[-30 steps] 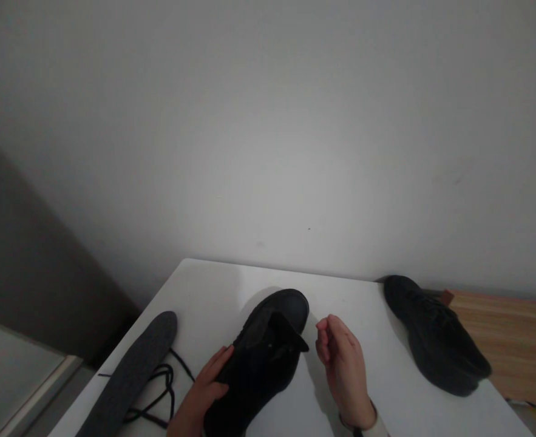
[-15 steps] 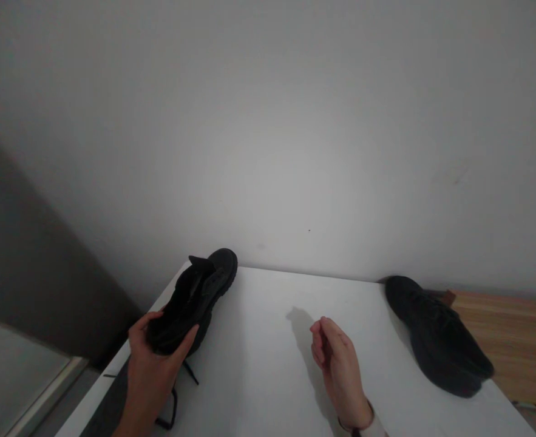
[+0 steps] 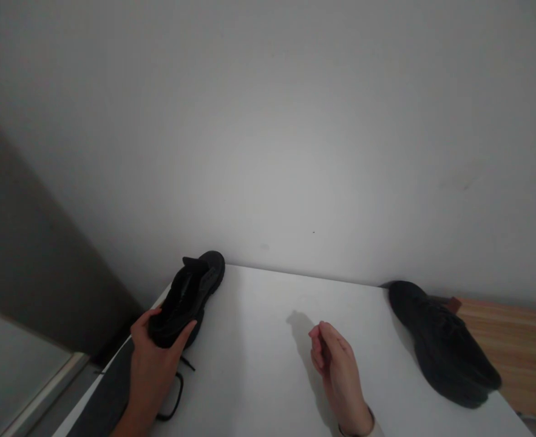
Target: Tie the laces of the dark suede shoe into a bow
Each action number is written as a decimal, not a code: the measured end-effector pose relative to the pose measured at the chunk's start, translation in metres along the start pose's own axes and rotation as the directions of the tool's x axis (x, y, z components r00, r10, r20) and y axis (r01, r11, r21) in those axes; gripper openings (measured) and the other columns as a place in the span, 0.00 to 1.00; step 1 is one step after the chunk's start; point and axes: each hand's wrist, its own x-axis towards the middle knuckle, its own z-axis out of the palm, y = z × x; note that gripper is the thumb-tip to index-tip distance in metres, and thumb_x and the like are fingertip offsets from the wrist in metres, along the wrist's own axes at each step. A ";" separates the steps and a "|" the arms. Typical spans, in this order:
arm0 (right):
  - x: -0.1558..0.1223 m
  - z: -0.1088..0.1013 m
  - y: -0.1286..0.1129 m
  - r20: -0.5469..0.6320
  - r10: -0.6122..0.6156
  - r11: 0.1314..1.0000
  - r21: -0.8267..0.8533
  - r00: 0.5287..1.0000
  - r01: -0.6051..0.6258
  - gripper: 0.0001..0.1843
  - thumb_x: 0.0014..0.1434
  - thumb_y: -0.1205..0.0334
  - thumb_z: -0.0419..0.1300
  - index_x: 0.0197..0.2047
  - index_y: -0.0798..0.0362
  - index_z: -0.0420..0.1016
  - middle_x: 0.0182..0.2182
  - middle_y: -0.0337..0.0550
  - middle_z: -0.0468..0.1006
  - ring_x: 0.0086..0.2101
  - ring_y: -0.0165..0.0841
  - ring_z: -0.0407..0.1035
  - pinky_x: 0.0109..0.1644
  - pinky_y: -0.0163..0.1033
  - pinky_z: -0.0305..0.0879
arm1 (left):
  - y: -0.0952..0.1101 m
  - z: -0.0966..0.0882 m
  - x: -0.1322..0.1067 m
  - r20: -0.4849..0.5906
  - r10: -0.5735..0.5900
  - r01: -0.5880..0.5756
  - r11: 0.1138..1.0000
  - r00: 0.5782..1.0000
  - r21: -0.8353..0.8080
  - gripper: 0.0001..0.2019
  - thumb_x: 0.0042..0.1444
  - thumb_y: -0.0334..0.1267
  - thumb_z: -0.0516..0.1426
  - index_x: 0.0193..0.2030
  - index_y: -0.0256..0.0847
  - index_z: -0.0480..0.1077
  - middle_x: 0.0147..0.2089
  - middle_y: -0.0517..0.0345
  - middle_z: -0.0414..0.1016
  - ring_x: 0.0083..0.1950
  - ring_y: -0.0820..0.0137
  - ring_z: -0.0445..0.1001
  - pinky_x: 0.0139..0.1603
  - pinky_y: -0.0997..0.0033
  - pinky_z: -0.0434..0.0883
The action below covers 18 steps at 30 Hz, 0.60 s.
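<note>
A black shoe points away from me near the table's left edge, its opening spread and its tongue lifted. My left hand is closed around its heel, thumb on the right side and fingers on the left. Below that heel a black shoelace lies on the white table, partly hidden by my wrist. My right hand hovers over the middle of the table with curled fingers and the thumb pressed against them; nothing shows in it. Another black shoe, laced, rests at the right.
A grey wall rises directly behind the table. Beyond the table's right edge is a wood-grain surface. Something flat and dark grey lies along the left edge under my forearm.
My left hand has shifted the held shoe a little to the left. My right hand keeps nearly the same place and pose. The view has turned slightly.
</note>
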 end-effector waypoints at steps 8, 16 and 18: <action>-0.002 0.003 0.001 -0.015 -0.024 1.000 -0.021 1.000 0.024 0.25 0.50 0.39 0.70 0.26 0.55 0.75 0.15 0.31 0.63 0.18 0.22 0.50 0.20 0.29 0.44 | 0.004 0.000 -0.001 0.045 0.041 -0.042 0.999 0.998 0.016 0.38 0.48 0.56 0.65 0.62 0.44 0.60 0.62 0.44 0.67 0.62 0.44 0.71 0.63 0.41 0.67; -0.003 0.002 0.001 0.007 -0.048 0.994 -0.096 0.999 0.049 0.26 0.52 0.37 0.67 0.26 0.55 0.75 0.14 0.28 0.59 0.17 0.22 0.48 0.19 0.29 0.43 | -0.012 0.010 0.010 0.141 0.254 -0.273 0.952 0.957 0.136 0.45 0.58 0.58 0.55 0.72 0.29 0.47 0.71 0.30 0.56 0.71 0.43 0.58 0.70 0.43 0.58; -0.003 0.001 -0.002 0.015 -0.060 0.991 -0.120 0.998 0.061 0.26 0.52 0.37 0.67 0.26 0.55 0.75 0.14 0.28 0.59 0.16 0.22 0.48 0.19 0.29 0.42 | -0.013 0.008 0.010 0.190 0.272 -0.310 0.926 0.943 0.216 0.50 0.58 0.60 0.53 0.74 0.24 0.38 0.72 0.25 0.53 0.71 0.41 0.59 0.69 0.44 0.60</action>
